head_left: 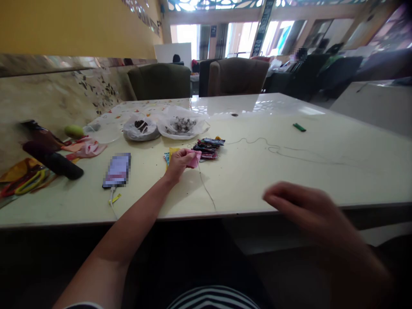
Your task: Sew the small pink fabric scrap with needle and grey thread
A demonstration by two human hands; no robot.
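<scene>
My left hand pinches a small pink cloth piece above the table. From the cloth a thread runs down toward the table's front edge. Just behind lies a stack of dark patterned fabric pieces, and a yellow piece shows beside my fingers. My right hand is off to the right over the front edge, blurred, its fingers curled together; whatever they hold cannot be made out. A long loose thread trails across the table to the right of the stack.
Two plastic bags, one with dark bits and one with grey-white tufts, stand behind. A phone on a cable, a dark bottle-like object and cloths are left. A green lighter-like object lies right. Chairs stand beyond.
</scene>
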